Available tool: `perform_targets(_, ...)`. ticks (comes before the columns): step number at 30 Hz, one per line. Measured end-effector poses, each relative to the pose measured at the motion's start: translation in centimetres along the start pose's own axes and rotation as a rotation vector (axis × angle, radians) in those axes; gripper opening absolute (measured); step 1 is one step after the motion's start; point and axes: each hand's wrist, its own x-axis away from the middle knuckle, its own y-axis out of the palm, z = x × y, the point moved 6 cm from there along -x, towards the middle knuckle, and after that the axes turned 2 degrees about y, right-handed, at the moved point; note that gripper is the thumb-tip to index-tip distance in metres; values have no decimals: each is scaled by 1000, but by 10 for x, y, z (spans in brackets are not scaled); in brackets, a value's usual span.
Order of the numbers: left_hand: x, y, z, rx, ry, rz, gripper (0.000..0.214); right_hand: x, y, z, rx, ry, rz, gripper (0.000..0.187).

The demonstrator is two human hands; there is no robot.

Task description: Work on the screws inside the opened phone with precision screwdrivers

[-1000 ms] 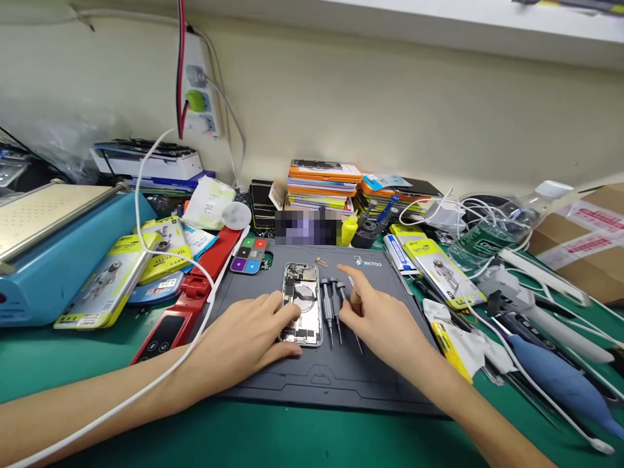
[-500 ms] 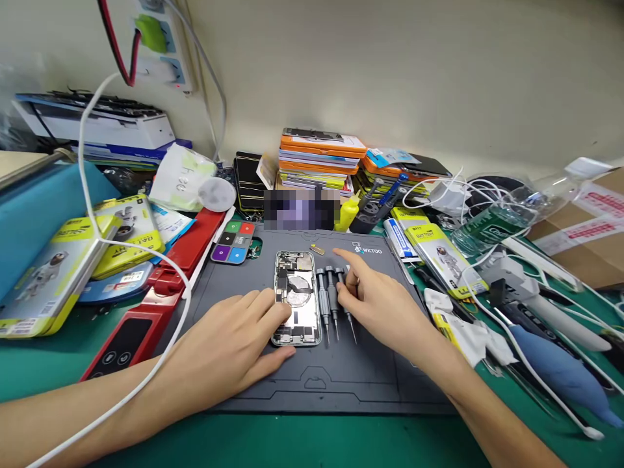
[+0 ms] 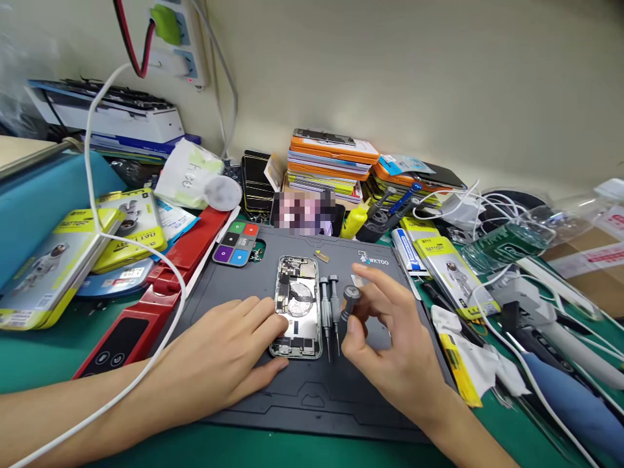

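Note:
An opened phone (image 3: 303, 328) lies on the grey work mat (image 3: 341, 406), its inner parts and a round silver coil showing. My left hand (image 3: 234, 348) lies against the phone's left side, fingers closed over its edge and thumb by the lower corner. My right hand (image 3: 394, 344) pinches a grey screwdriver (image 3: 351, 300) between thumb and fingers, just above the mat; its tip is hidden. Two more grey screwdrivers (image 3: 325, 315) lie side by side along the phone's right edge. Beyond the phone is a small gold-coloured piece (image 3: 322, 256).
A colour-squared tray (image 3: 236, 243) sits at the mat's upper left. Yellow battery boxes (image 3: 451, 273) flank both sides. A red tool (image 3: 166, 279), a blue air blower (image 3: 570, 396), a screwdriver holder (image 3: 374, 226) and a yellow bottle (image 3: 355, 221) surround the mat. A white cable (image 3: 183, 292) crosses my left forearm.
My right hand has closed on the rightmost screwdriver and lifted it, its handle top now tilted toward me. My left hand stays at the phone. The view has shifted slightly.

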Motion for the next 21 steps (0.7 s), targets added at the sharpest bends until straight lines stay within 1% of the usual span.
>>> perform_targets(5,0,0,0,30,-9,-12,15,5,1,-7,124,-125,43,74)
perform_targets(10,-2,-3,-8,143,-41,-47,18,2,-2,-12,347,-283,89,72)
perform_targets(12,-2,-4,-14,227,-62,-67,20,0,-3,-10,382,-299,87,71)
perform_targets(15,-2,-4,-20,297,-83,-81,25,-3,-1,-5,364,-287,52,65)
perform_targets(18,-2,-5,-21,283,-90,-75,26,-3,5,-2,346,-308,4,59)
perform_targets(21,-3,-6,-21,275,-89,-73,26,0,10,1,338,-328,-29,62)
